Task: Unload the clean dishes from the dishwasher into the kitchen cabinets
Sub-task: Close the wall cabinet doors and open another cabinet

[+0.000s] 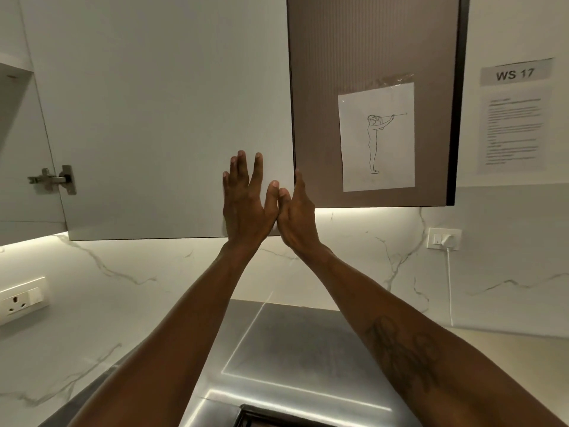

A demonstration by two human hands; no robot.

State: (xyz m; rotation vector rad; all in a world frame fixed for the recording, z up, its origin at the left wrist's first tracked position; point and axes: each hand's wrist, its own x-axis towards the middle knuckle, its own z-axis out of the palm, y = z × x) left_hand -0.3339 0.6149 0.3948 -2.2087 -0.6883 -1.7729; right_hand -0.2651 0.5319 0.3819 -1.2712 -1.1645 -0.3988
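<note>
Both arms reach up toward the wall cabinets. My left hand (pixel 244 198) lies flat, fingers spread, against the inner face of a white cabinet door (pixel 160 118) that stands swung open. My right hand (pixel 297 211) is beside it with its fingers around the door's free edge, where it meets the brown ribbed cabinet door (pixel 369 50). The thumbs touch each other. Neither hand holds a dish. No dishes and no dishwasher racks are in view.
A hinge (pixel 57 179) links the white door to the open cabinet at the left. A paper with a line drawing (pixel 377 137) is taped on the brown door. Marble backsplash with a socket (pixel 21 300) and a plugged-in outlet (pixel 445 239). Steel surface (pixel 292 343) below.
</note>
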